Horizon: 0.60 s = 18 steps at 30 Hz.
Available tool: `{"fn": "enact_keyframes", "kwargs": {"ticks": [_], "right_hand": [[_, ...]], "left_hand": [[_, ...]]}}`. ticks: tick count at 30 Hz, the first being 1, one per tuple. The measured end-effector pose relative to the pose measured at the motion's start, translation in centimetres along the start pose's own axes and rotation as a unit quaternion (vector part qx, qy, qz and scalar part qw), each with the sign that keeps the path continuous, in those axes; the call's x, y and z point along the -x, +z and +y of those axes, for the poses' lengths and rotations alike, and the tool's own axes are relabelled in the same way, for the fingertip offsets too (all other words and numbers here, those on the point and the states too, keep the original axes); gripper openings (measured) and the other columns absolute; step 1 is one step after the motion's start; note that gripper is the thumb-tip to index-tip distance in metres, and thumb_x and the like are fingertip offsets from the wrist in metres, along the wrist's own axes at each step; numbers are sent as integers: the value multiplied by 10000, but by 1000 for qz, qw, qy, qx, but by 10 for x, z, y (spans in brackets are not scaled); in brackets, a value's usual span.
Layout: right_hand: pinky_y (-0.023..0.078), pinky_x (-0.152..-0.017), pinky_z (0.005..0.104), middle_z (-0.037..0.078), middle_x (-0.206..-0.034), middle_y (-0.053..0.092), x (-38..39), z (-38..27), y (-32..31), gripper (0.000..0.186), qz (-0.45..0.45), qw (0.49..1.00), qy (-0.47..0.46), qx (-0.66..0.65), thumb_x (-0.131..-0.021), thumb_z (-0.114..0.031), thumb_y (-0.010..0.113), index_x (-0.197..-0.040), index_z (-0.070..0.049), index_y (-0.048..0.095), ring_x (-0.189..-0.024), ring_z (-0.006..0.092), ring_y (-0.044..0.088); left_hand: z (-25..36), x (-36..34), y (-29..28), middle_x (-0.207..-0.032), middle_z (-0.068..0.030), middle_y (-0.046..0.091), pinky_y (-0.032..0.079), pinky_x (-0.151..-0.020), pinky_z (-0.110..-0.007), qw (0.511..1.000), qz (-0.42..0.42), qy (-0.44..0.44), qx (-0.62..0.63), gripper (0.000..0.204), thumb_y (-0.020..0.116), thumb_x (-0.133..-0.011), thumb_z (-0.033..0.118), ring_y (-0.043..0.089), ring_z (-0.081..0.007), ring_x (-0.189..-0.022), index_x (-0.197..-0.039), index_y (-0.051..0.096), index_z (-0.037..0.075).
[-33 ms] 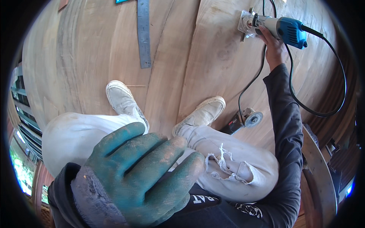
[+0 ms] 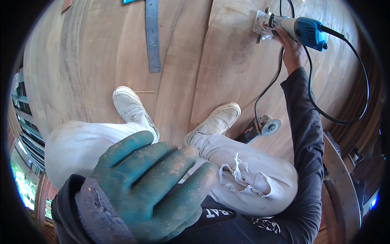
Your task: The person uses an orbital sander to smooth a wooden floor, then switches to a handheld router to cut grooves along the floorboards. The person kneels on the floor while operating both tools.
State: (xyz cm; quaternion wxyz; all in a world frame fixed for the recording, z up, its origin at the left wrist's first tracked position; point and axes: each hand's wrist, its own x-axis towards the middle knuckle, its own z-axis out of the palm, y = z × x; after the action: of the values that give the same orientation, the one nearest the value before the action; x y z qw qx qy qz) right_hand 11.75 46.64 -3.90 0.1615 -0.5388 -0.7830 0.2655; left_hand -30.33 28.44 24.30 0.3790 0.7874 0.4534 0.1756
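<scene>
My right hand [image 2: 293, 52], bare and at the end of a dark sleeve, is wrapped round the pale body of a trim router [image 2: 310, 32] at the upper right. The router has a blue motor end and a clear plastic base [image 2: 260, 25], and it lies on its side over the wooden boards [image 2: 239, 61]. On my left hand [image 2: 150, 189] is a worn green-coated work glove with a grey cuff. Its fingers are spread and slightly bent over my lap, holding nothing; the thumb is mostly hidden.
A black cord [image 2: 363, 101] loops from the router on the right. Beside my right shoe [image 2: 219, 118] rests an angle grinder [image 2: 248, 133] with its disc exposed. A steel ruler [image 2: 152, 40] lies ahead of my left shoe [image 2: 132, 103], near a thin wood sliver [image 2: 145, 92].
</scene>
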Motion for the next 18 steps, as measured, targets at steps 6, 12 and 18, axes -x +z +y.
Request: {"fn": "enact_keyframes", "kwargs": {"ticks": [6,12,18], "right_hand": [[562,-1101,386,156,-1354,682,-3,33,1,382,-35,997,-49,-41,-1027,55,566,-1358,-75,704,-1246,267,680],[494,-1105,425,145,-1382,690,-5,50,17,488,-26,947,74,-312,-1013,-334,706,-1379,-13,675,-1293,260,642],[544,-933,371,80,-1214,765,-7,55,39,395,14,904,135,-405,-995,-316,738,-1257,-20,738,-1121,194,706]], "left_hand": [[4,-2,-7,-973,-161,723,580,-780,-446,998,-64,-6,-15,351,698,-756,362,723,-314,-863,-897,729,42],[6,-5,-22,-1080,-210,719,530,-949,-546,987,-158,9,-30,494,675,-903,478,709,-385,-979,-1041,700,5],[13,-11,-25,-1125,-250,707,505,-990,-582,977,-211,-7,-29,531,681,-909,465,692,-432,-1023,-1081,679,-38]]}}
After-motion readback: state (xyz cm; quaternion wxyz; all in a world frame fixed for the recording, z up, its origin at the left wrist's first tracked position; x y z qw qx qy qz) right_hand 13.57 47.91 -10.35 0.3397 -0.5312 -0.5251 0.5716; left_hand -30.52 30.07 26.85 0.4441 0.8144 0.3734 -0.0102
